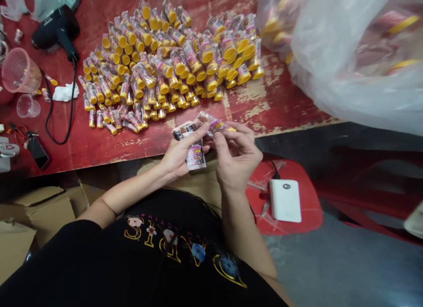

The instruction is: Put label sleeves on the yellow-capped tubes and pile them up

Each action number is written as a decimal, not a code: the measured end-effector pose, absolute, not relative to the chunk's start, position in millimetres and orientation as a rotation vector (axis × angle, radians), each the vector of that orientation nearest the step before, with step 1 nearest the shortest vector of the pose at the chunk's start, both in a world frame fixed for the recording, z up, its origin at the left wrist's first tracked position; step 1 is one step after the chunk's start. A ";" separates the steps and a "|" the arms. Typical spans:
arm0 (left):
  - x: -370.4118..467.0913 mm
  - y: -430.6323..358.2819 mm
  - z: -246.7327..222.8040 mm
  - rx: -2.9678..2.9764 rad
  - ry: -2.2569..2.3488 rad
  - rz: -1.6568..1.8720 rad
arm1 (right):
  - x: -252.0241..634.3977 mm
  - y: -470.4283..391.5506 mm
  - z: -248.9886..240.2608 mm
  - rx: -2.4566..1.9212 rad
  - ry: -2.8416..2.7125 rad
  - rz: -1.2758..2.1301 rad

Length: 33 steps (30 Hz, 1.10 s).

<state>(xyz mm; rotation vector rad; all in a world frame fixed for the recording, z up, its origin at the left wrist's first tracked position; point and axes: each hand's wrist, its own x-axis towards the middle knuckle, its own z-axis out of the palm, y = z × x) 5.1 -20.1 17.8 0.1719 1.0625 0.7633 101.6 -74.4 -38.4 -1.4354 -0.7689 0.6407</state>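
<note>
My left hand (181, 153) is closed on a small stack of printed plastic sleeves (196, 156), held near the table's front edge. Between the fingers of my right hand (236, 157) is a small clear tube (211, 122) with a printed label and a yellow cap, partly hidden by the fingers. The left thumb reaches to the tube's far end, so both hands meet there. Beyond them, a large heap of similar yellow-capped tubes (158, 71) lies on the red table (139, 146).
A black heat gun (57, 31) with its cord, a pink basket (22, 71), a clear cup (28, 106) and keys (33, 134) lie left. A big plastic bag (317, 46) of tubes stands right. A white power bank (285, 200) rests on a red stool (309, 205). Cardboard (49, 210) is below.
</note>
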 end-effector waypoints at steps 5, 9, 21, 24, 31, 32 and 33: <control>0.5 -13.2 10.4 0.196 1.106 0.910 | 106.4 -72.9 -26.2 -1.438 -0.848 0.548; -5.5 -2.3 3.9 0.156 1.150 0.921 | 113.7 -85.1 -14.9 -1.302 -0.791 0.509; 0.8 -6.9 15.1 0.056 1.100 0.791 | 112.5 -101.2 -20.7 -1.371 -0.892 0.417; 0.2 -7.6 15.6 0.059 1.127 0.777 | 114.6 -103.6 -22.4 -1.322 -0.872 0.380; 1.9 -10.9 14.6 0.102 1.129 0.748 | 116.8 -107.0 -20.6 -1.292 -0.924 0.424; 2.1 -11.8 14.2 0.118 1.119 0.754 | 116.3 -107.2 -20.4 -1.302 -0.906 0.416; 2.2 -12.7 13.9 0.133 1.108 0.763 | 115.7 -107.5 -20.5 -1.304 -0.892 0.405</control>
